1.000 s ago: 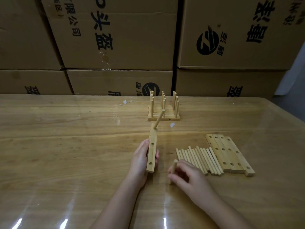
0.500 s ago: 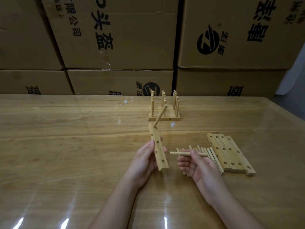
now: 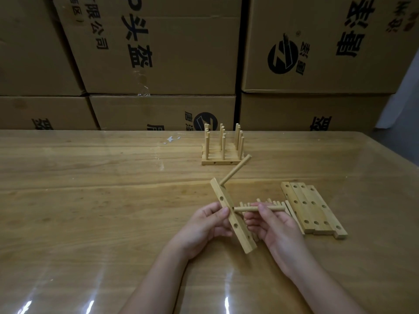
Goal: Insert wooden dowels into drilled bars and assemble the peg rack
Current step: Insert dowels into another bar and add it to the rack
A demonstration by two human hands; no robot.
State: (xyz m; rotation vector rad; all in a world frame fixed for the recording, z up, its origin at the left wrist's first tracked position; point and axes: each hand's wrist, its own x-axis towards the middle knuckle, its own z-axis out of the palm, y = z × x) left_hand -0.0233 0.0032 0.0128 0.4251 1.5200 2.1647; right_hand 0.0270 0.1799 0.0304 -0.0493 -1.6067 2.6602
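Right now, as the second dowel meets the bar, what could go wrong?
1. The dowel in the right hand meets the bar at an angle that is hard to judge; if pushed in skewed, it may jam.
2. Only the left hand holds the tilted bar off the table, so a push may twist it.
3. The right hand is just over the loose dowels; a slip could scatter them.

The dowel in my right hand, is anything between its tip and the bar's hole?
Nothing visible is in the way. The right hand holds the dowel with its tip right against the bar. The left hand grips the bar from the other side.
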